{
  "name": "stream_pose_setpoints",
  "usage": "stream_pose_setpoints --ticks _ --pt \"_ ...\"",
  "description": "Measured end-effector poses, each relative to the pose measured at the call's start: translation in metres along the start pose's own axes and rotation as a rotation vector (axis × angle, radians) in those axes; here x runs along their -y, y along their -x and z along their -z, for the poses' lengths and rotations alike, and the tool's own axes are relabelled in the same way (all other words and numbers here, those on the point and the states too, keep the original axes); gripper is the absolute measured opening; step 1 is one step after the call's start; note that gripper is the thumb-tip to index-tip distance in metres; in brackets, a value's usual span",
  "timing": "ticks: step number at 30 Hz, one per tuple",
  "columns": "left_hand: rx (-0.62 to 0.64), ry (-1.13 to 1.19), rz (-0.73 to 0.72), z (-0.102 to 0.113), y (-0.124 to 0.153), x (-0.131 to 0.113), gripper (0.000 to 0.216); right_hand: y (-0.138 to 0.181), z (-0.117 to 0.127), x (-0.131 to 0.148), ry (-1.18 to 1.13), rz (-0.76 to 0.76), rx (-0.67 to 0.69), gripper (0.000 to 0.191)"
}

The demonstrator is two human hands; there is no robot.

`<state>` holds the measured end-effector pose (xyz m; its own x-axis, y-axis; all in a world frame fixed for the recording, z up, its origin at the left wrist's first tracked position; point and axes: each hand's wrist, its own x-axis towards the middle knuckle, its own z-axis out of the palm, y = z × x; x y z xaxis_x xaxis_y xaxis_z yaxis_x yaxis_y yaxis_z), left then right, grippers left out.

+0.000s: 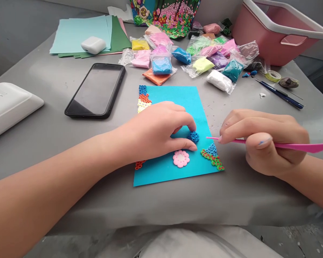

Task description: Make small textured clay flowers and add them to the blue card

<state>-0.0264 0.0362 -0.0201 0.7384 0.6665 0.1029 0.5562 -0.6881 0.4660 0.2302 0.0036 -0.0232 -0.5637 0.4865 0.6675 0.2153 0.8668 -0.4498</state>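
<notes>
My left hand (167,130) rests over a bright blue sheet (161,175). Its thumb and index finger close around the sides of a small bumpy blue clay piece (193,137). Just below the thumb lies a pink scalloped clay flower (181,158) with a paler middle. In my right hand (266,139) is a slim pink clay modelling tool (304,147), its thin tip pointing left, a little apart from the blue piece. Clusters of tiny clay rings and dots, such as the blue and green-red patch (212,157), decorate the sheet's edges; my left hand hides part of the sheet.
Several bagged clay packets (161,66) lie behind the sheet. A black phone (97,89) and a white device (10,107) are to the left. Further back are coloured papers (80,32) with a white case (93,45). A pink bin (271,39) and pen-like tools (281,94) stand right.
</notes>
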Motion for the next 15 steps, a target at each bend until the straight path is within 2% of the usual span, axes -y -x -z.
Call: stream_pose_setpoints --ticks 3,9,12,15 --pt "0.046 0.001 0.048 0.004 0.001 -0.002 0.041 0.001 0.0 -0.003 -0.005 -0.018 -0.024 0.044" --pt "0.159 0.068 0.041 0.016 0.002 -0.005 0.035 0.0 0.0 -0.008 -0.042 0.03 -0.042 0.039" --pt "0.16 0.098 0.059 0.017 0.0 -0.006 0.028 0.0 0.001 -0.008 -0.038 0.025 -0.046 0.041" --pt "0.106 0.129 0.052 0.014 -0.001 -0.006 0.023 0.0 0.001 -0.008 -0.024 0.036 -0.044 0.041"
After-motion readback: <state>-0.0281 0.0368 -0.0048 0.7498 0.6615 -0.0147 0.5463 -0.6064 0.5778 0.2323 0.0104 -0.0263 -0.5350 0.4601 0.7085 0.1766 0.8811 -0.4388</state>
